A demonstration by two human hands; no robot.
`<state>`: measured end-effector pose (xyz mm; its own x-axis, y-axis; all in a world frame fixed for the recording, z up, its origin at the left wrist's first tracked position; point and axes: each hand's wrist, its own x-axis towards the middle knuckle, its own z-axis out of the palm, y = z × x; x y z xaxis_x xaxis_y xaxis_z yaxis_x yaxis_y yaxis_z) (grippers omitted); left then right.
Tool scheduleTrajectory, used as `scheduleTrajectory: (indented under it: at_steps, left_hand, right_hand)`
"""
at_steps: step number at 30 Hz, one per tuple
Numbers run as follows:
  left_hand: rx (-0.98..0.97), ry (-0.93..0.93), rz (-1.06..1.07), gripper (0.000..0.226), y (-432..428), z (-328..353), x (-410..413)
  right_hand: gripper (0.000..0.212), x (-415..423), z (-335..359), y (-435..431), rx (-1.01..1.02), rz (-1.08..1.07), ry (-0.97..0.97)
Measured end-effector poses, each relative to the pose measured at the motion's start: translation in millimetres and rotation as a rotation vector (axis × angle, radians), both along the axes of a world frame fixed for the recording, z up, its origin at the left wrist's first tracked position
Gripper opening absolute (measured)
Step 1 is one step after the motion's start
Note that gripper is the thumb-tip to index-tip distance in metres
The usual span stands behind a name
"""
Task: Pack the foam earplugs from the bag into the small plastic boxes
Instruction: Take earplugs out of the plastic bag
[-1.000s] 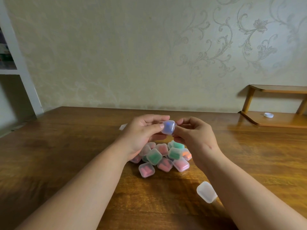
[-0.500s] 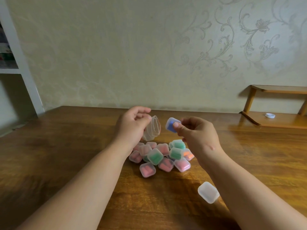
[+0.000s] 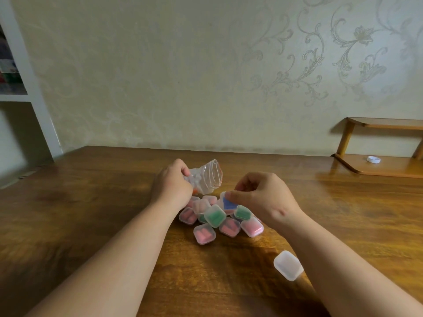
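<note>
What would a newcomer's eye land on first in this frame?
The heap of small plastic boxes, pink and green inside, at the middle of the table. The right hand pinches a blue-filled box at the heap's top, while the left hand grips a clear bag just behind. One empty-looking box lies apart by the right forearm.

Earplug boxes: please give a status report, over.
Left hand grips bag. Right hand pinches blue-filled box at the pile. Empty box lies apart, nearer the camera.
</note>
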<state>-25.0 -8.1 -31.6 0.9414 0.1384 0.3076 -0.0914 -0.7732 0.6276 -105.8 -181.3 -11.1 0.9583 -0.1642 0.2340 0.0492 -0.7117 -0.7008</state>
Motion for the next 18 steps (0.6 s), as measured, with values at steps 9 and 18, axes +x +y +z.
scheduleTrajectory:
  at_steps: [9,18]
  left_hand:
    - [0.253,0.071,0.083,0.027,2.9,-3.7,0.1]
    - [0.196,-0.384,-0.081,0.018,-6.1,9.5,-13.5]
  right_hand:
    - [0.014,1.3,-3.1,-3.0,0.036,0.009,-0.070]
    - [0.048,-1.3,-2.6,1.4,-0.062,-0.012,-0.249]
